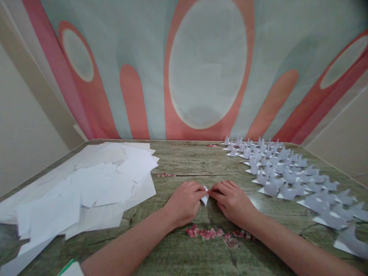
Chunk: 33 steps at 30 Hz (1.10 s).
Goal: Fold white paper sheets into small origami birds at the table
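Observation:
A small piece of folded white paper [204, 199] is pinched between my two hands, just above the middle front of the table. My left hand [186, 201] grips its left side between thumb and fingers. From the other side, the fingertips of my right hand [230, 201] close on its right edge. The paper is narrow and comes to a point at the bottom. Part of it is hidden behind my fingers.
Loose white sheets [106, 188] lie in an overlapping heap on the left of the wood-patterned table [184, 161]. Several folded paper figures [270, 172] stand in rows along the right. A patterned backdrop [155, 69] hangs behind the far edge.

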Each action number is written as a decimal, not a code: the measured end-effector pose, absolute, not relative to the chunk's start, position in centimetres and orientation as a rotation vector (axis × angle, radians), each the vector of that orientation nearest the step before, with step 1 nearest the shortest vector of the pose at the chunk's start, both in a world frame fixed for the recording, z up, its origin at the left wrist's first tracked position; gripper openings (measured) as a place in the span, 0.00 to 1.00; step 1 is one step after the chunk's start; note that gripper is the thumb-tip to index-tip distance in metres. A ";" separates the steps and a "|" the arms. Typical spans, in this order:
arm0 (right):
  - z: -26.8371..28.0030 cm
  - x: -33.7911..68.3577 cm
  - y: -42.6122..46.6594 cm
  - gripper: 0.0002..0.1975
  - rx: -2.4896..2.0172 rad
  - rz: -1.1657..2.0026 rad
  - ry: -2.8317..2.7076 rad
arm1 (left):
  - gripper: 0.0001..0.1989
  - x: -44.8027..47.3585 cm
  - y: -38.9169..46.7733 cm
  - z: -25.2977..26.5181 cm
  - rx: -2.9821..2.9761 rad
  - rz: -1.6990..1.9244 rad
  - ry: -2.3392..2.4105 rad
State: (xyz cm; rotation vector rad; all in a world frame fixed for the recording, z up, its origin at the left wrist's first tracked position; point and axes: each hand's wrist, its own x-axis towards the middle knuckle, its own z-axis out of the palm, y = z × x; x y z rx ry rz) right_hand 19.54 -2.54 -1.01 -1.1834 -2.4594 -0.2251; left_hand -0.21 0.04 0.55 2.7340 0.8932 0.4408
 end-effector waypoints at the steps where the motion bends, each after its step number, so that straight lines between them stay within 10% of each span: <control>1: -1.0 19.5 -2.5 0.11 -1.181 -0.241 -2.463 | 0.18 -0.2 0.1 0.5 2.725 0.452 0.888; 33: -1.5 18.0 -4.0 0.08 -0.961 -0.131 -2.601 | 0.17 -0.2 0.3 0.6 2.779 0.379 0.921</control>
